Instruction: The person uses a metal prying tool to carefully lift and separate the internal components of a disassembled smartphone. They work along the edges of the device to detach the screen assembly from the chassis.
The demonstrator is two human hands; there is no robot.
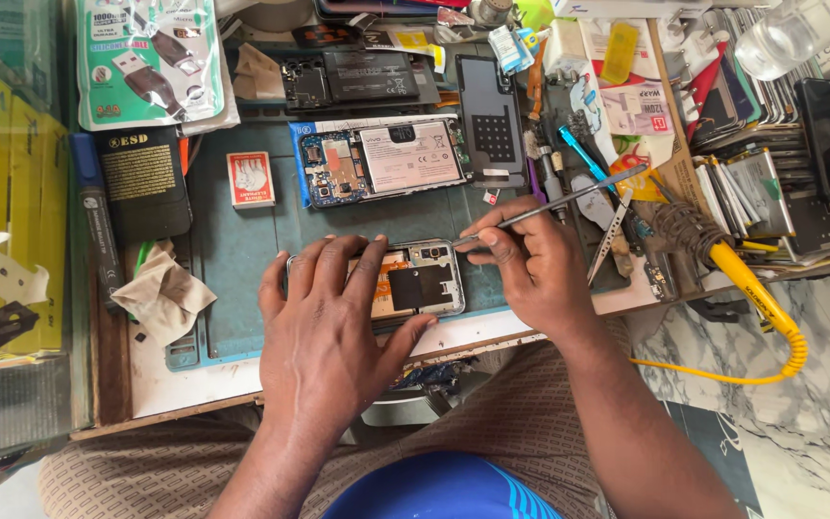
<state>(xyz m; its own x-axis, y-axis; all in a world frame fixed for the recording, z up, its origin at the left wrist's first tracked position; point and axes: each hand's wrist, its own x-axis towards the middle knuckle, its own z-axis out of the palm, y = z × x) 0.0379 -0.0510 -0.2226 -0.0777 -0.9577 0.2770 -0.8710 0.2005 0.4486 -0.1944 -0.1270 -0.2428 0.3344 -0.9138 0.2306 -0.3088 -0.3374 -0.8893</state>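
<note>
My left hand lies flat over an opened phone on the blue-green work mat, pinning its left part down. The phone's back is off, showing an orange inner part and a black shield. My right hand grips thin metal tweezers, with their tip at the phone's top right corner, near the camera area. A second opened phone with a white battery and bare circuit board lies further back on the mat.
A black phone back cover lies right of the second phone. A small red-and-white box and crumpled cloth sit left. A yellow-handled soldering iron with coiled cord, tools and phone parts crowd the right.
</note>
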